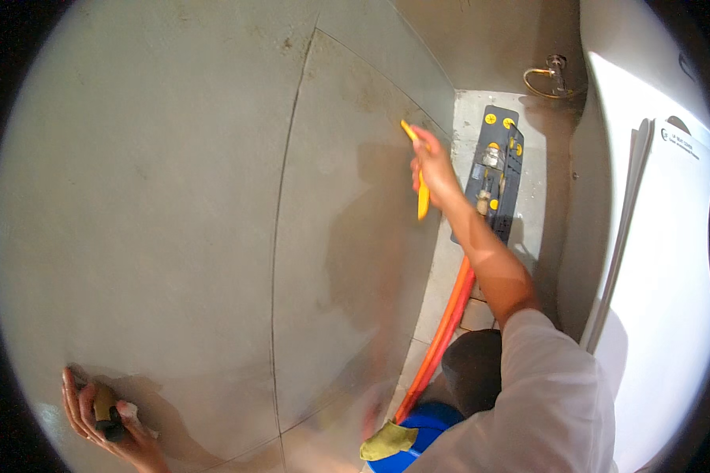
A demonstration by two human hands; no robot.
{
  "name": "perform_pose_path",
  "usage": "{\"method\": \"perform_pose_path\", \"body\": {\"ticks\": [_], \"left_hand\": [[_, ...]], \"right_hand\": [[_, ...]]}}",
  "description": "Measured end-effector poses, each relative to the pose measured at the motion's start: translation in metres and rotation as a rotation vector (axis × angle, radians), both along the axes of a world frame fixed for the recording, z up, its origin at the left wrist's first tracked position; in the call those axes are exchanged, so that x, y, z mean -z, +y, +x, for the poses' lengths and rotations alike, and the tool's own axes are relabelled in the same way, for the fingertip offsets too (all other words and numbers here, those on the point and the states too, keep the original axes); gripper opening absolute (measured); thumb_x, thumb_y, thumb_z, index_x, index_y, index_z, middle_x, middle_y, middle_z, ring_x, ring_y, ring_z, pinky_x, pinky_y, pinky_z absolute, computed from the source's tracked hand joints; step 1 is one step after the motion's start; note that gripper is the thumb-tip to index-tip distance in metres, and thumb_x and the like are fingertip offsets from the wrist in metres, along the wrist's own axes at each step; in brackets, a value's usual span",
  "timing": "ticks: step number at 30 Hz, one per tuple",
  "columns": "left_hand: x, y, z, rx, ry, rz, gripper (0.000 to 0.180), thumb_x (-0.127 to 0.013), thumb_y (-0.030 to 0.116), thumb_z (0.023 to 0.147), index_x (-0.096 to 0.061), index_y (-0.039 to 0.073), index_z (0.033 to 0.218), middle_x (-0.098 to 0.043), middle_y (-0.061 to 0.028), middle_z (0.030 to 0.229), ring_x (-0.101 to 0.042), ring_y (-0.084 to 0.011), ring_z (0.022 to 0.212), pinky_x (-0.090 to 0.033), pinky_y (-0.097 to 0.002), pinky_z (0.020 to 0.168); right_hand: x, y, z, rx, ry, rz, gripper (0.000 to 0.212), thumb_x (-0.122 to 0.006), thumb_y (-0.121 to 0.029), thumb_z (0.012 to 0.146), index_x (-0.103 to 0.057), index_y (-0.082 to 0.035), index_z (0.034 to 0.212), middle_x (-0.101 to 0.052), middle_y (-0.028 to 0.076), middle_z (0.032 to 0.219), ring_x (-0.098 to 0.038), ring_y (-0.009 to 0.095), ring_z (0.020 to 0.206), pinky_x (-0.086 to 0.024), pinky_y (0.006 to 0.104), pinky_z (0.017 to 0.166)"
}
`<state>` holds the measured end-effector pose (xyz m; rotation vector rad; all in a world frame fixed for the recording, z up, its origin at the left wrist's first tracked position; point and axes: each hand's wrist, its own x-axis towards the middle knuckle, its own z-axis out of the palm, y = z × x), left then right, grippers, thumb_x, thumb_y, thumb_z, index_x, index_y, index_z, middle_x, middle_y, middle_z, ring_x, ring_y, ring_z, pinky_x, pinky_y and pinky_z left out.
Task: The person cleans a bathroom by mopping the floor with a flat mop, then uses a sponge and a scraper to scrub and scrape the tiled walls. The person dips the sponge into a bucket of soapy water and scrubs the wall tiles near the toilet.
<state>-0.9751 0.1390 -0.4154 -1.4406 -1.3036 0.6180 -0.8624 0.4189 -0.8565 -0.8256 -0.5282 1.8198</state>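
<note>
My right hand (432, 169) is closed around a slim yellow tool (424, 203), whose exact kind I cannot make out. The tool's upper end points up and left, close to the large grey wall tile (355, 118) beside a brownish stain. At the lower left, my left hand (83, 414) rests against the grey wall with its fingers curled about a small tan object with a black end (105, 414). A white wad (128, 411) shows by its thumb. Part of what this hand holds is hidden.
Beyond my right forearm, a dark grey power-strip-like panel with yellow round parts (493, 165) lies on the pale ledge. Orange-red hoses (442, 331) run from it toward a blue bucket (418, 441) with a yellow-green cloth (389, 440) over its rim. A white fixture (670, 276) stands right, near a pipe valve (558, 75).
</note>
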Motion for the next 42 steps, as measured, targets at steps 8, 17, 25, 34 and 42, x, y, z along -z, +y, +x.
{"method": "perform_pose_path", "body": {"ticks": [8,17,25,34,42], "left_hand": [[0.006,0.015,0.005,0.191,-0.055,0.069,0.046,-0.040,0.052,0.082,-0.054,0.009,0.083,-0.060,-0.0088,0.086,-0.054,-0.0270,0.085,-0.039,-0.0429,0.078],[0.002,0.023,0.013,0.217,-0.072,0.005,0.049,-0.039,0.055,0.081,-0.055,0.008,0.082,-0.059,-0.0095,0.086,-0.056,-0.0263,0.080,-0.043,-0.0425,0.070],[0.004,0.030,0.017,0.237,-0.014,-0.046,0.051,-0.037,0.055,0.081,-0.054,0.007,0.079,-0.059,-0.0072,0.074,-0.056,-0.0273,0.073,-0.042,-0.0429,0.068],[0.009,0.043,0.029,0.256,-0.079,-0.064,0.052,-0.039,0.055,0.081,-0.053,0.007,0.066,-0.054,-0.0062,0.060,-0.052,-0.0243,0.057,-0.044,-0.0385,0.059],[0.006,0.049,0.032,0.213,-0.062,-0.106,0.050,-0.038,0.052,0.083,-0.048,0.008,0.061,-0.048,-0.0058,0.053,-0.044,-0.0217,0.047,-0.033,-0.0335,0.045]], "right_hand": [[0.001,0.013,-0.001,0.010,-0.045,-0.034,0.032,-0.039,-0.026,0.089,-0.039,-0.015,0.119,-0.041,0.001,0.061,-0.039,0.009,0.045,-0.037,0.0250,0.031],[0.088,0.034,0.011,0.078,0.064,-0.303,0.035,-0.044,-0.032,0.086,-0.039,-0.016,0.117,-0.042,0.002,0.058,-0.038,0.012,0.037,-0.034,0.0265,0.031],[0.131,0.019,0.017,-0.044,0.023,-0.328,0.033,-0.041,-0.034,0.087,-0.039,-0.018,0.116,-0.039,0.000,0.051,-0.034,0.012,0.032,-0.030,0.0285,0.030],[0.159,0.022,0.009,0.005,-0.045,-0.304,0.029,-0.040,-0.034,0.087,-0.040,-0.016,0.111,-0.039,0.001,0.051,-0.037,0.012,0.036,-0.031,0.0284,0.032],[0.132,0.009,0.020,-0.172,-0.115,-0.226,0.033,-0.041,-0.035,0.087,-0.040,-0.015,0.113,-0.040,0.001,0.051,-0.037,0.012,0.034,-0.030,0.0276,0.030]]}}
